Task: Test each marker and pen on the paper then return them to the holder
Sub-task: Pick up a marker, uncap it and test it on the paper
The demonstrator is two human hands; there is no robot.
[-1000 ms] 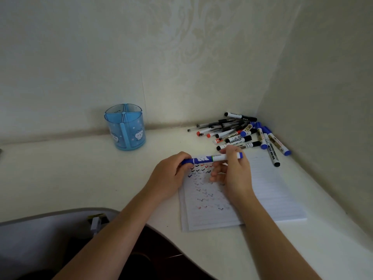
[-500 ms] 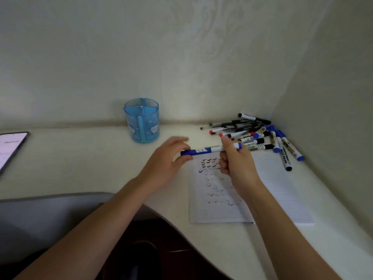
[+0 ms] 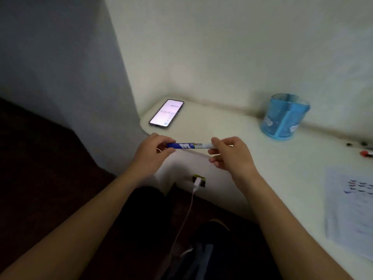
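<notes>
A blue and white marker is held level above the desk's front edge. My left hand pinches its blue end and my right hand grips its white end. The blue see-through holder stands at the back right by the wall, and nothing shows inside it. The paper with rows of small coloured marks lies at the far right. Only a few tips of the pen pile show at the right border.
A lit phone lies on the desk's far left corner. A white cable hangs from a socket under the desk edge. Walls close in behind and to the left. Dark floor and a shoe lie below.
The view has swung left, so the paper and pen pile slid to the right border and the phone came into sight. Both hands have kept hold of the marker and moved left of the holder.
</notes>
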